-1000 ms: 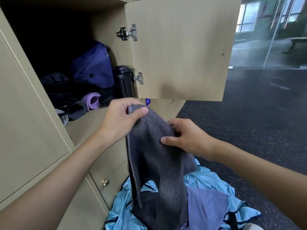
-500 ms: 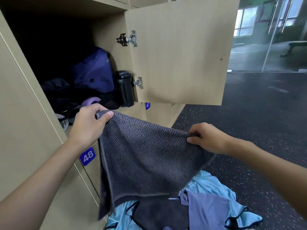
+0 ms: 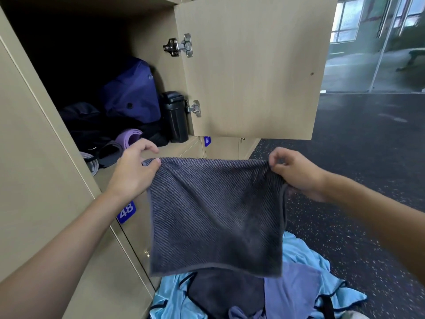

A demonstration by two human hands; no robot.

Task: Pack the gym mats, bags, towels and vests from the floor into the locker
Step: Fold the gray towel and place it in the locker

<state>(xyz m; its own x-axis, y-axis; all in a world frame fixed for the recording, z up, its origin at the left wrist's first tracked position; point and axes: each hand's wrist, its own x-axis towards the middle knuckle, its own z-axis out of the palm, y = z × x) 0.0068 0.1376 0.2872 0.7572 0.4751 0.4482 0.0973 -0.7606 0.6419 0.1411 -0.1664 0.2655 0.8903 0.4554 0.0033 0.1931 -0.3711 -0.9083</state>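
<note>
A grey ribbed towel (image 3: pixel 216 215) hangs spread flat in front of me, below the open locker (image 3: pixel 147 26). My left hand (image 3: pixel 133 171) pinches its top left corner and my right hand (image 3: pixel 296 173) pinches its top right corner. Inside the locker sit a dark blue bag (image 3: pixel 131 93), a black bag (image 3: pixel 80 120), rolled purple and grey mats (image 3: pixel 126 139) and a black bottle (image 3: pixel 176 116). On the floor beneath the towel lies a pile with light blue vests (image 3: pixel 305 261), a dark towel (image 3: pixel 225 293) and a lilac cloth (image 3: pixel 289 291).
The locker door (image 3: pixel 250 65) stands open to the right, above my hands. Shut lockers numbered 48 (image 3: pixel 126 210) and 47 (image 3: pixel 207 140) sit below. Dark speckled gym floor (image 3: pixel 368 157) stretches right toward a glass wall (image 3: pixel 372 42).
The towel went from bunched between my hands to stretched out flat. My hands moved apart and levelled, and now each holds a top corner.
</note>
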